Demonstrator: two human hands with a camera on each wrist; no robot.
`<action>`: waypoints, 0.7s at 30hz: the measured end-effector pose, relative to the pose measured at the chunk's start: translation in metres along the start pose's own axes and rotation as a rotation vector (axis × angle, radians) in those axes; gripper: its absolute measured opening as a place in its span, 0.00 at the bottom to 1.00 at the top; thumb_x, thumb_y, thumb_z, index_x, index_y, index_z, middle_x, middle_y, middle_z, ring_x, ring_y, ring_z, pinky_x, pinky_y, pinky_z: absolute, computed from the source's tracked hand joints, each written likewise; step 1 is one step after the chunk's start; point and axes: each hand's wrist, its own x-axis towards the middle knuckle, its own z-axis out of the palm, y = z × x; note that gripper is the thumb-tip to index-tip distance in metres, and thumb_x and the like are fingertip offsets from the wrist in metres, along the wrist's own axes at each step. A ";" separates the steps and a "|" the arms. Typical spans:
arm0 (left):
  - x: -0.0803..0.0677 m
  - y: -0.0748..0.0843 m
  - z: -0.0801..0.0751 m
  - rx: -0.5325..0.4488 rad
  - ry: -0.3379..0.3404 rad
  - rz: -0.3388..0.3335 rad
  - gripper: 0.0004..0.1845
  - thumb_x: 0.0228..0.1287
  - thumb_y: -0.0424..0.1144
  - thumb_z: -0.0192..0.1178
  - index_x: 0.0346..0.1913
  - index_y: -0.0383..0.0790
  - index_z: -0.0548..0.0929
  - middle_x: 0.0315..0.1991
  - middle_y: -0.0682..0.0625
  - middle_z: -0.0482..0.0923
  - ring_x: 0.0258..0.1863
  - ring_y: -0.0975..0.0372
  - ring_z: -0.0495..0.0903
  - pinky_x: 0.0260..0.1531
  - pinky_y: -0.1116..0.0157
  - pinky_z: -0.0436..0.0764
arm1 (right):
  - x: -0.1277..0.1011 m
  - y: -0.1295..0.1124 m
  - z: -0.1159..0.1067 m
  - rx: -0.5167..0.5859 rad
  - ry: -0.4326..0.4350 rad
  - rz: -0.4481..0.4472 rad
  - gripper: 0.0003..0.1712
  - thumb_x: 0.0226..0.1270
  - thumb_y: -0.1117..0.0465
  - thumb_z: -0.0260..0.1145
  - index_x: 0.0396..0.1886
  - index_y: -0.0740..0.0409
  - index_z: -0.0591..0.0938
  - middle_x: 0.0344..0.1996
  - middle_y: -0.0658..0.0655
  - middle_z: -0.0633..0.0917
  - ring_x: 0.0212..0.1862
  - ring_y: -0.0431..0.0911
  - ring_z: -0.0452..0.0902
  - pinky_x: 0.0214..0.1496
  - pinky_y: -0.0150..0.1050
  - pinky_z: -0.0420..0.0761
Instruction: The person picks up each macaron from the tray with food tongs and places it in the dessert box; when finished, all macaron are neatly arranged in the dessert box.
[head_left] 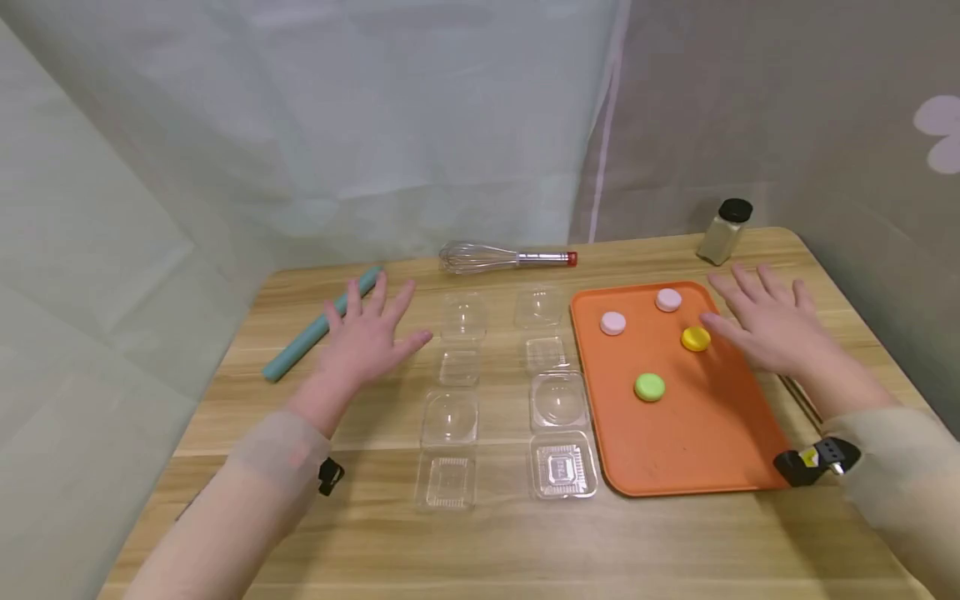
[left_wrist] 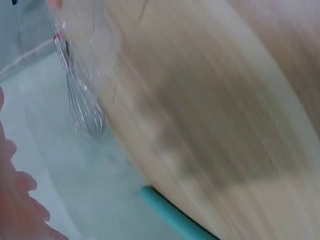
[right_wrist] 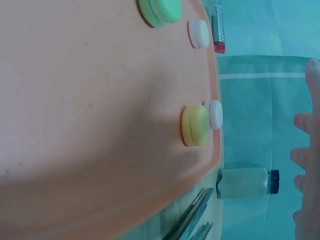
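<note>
My left hand point(head_left: 365, 340) is held above the table with its fingers spread, holding nothing, between a teal rolling pin point(head_left: 303, 347) and clear plastic boxes point(head_left: 450, 417). With fingers likewise spread, my right hand point(head_left: 776, 325) hovers over the right edge of an orange tray point(head_left: 697, 450). On the tray lie a yellow macaron point(head_left: 696, 339), a green macaron point(head_left: 649, 387) and two pale pink macarons point(head_left: 612, 323). The yellow one is nearest to my right thumb. Metal tongs point(right_wrist: 192, 215) lie beside the tray, partly hidden under my right arm in the head view.
Several clear hinged boxes stand opened in two columns, the right column point(head_left: 558, 400) close to the tray. A whisk point(head_left: 495, 258) with a red-tipped handle lies along the back edge. A black-lidded jar point(head_left: 723, 233) stands at the back right. Cloth point(head_left: 450, 108) hangs behind the table.
</note>
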 end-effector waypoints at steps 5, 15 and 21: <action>-0.001 0.016 0.004 -0.052 -0.008 0.045 0.49 0.59 0.73 0.39 0.75 0.51 0.37 0.74 0.38 0.31 0.69 0.43 0.24 0.60 0.35 0.36 | -0.003 0.005 0.002 0.037 0.009 0.004 0.42 0.70 0.37 0.44 0.74 0.57 0.51 0.71 0.71 0.47 0.70 0.68 0.30 0.61 0.70 0.32; -0.006 0.043 0.013 0.037 0.032 0.211 0.51 0.60 0.71 0.43 0.74 0.39 0.42 0.73 0.35 0.42 0.70 0.40 0.43 0.64 0.44 0.52 | -0.012 0.018 0.009 0.124 0.054 0.048 0.44 0.69 0.40 0.50 0.73 0.61 0.49 0.69 0.74 0.48 0.64 0.75 0.42 0.58 0.72 0.41; -0.008 0.061 0.018 0.014 0.015 0.275 0.53 0.58 0.71 0.48 0.74 0.40 0.42 0.73 0.37 0.42 0.70 0.42 0.45 0.64 0.45 0.55 | -0.017 0.027 0.014 0.178 0.074 0.063 0.46 0.69 0.41 0.52 0.73 0.65 0.48 0.68 0.77 0.49 0.62 0.78 0.43 0.58 0.72 0.42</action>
